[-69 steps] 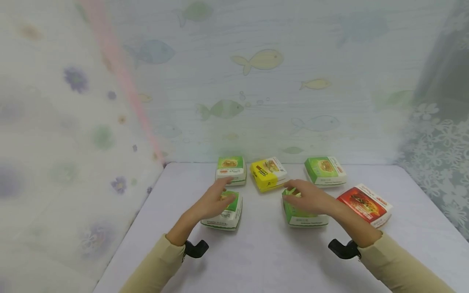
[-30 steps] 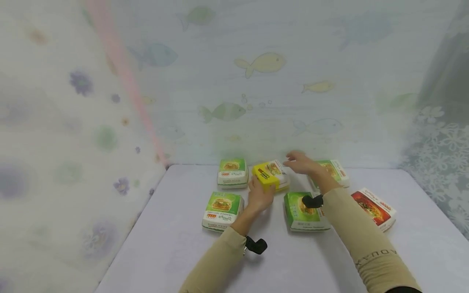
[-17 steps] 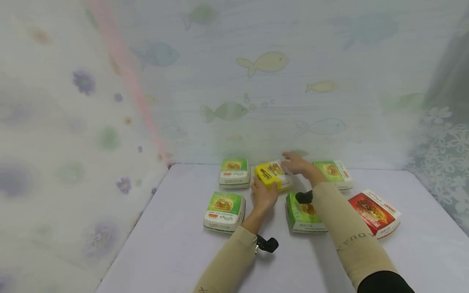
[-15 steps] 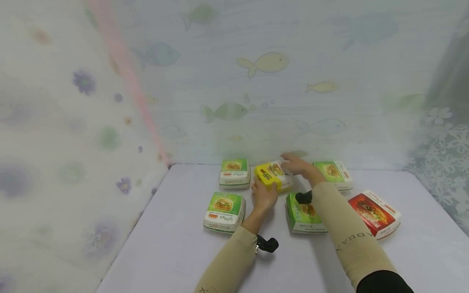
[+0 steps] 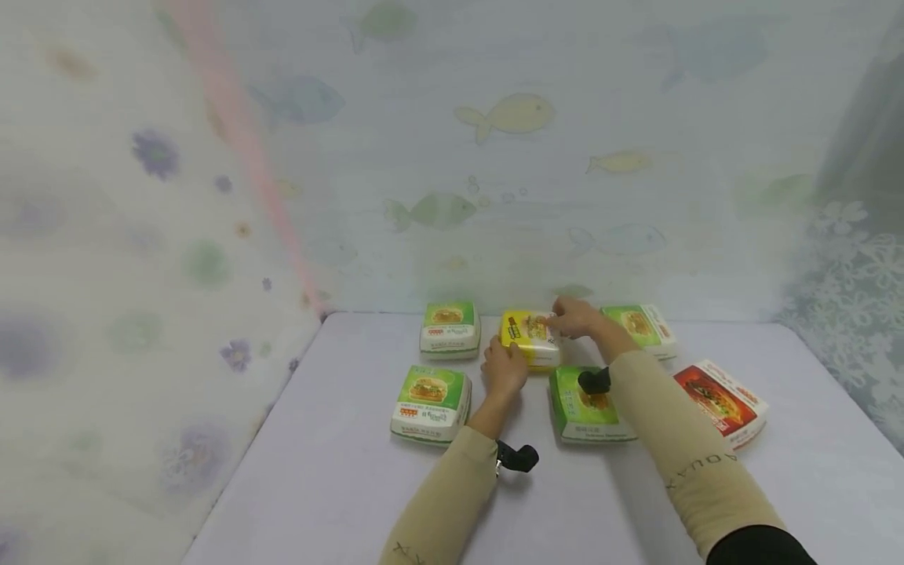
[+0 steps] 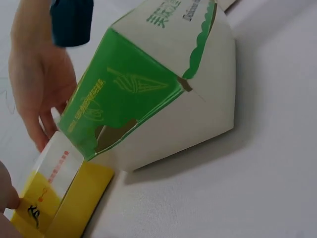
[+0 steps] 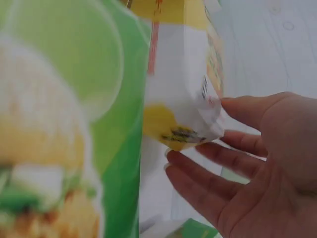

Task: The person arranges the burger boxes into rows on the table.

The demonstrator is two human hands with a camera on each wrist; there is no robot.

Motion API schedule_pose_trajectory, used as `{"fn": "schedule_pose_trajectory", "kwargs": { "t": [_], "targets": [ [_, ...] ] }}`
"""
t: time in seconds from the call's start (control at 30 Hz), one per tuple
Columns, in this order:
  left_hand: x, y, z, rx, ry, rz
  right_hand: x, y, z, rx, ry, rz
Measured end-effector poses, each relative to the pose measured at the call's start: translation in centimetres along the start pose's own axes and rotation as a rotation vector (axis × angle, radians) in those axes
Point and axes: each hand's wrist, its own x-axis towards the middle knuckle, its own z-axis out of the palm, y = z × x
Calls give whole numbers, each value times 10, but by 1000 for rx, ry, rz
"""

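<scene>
Left grip (image 5: 504,369) and right grip (image 5: 577,318) hold yellow box (image 5: 533,339), yellow end pointing left.

Everything is dimly, evenly lit. In the right wrist view, the green burger box (image 7: 64,99) left of the fingers (image 7: 240,157) is badly blurred; in the head view, soft shadow is cast below them.

I see two green boxes (image 5: 432,388) on the left of my desk (image 5: 311,502), two more green boxes (image 5: 595,431) toward the right and a red box (image 5: 723,402) farther right; a fish-patterned backdrop (image 5: 508,157) stands behind, with a flowered sheet (image 5: 141,251) to my left
</scene>
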Motion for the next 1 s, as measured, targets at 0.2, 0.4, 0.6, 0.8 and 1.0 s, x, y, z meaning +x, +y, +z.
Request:
{"fn": "schedule_pose_trajectory", "kwargs": {
  "t": [0.2,0.4,0.6,0.8,1.0],
  "targets": [
    [13,-1,-4,-3,56,26,-11,-3,-8,3,-22,-5],
    [9,-2,-6,-63,21,-21,-14,-4,-13,-49,-21,-21],
    [-8,1,-10,-100,-7,-81,-17,-3,-10,-81,-31,-78],
    [-15,8,-6,-126,-77,-78,-17,-1,-6,-95,-43,-92],
    [1,15,-4,-76,-65,-36,-18,-5,-9,-126,-69,-73]
  ]
}}
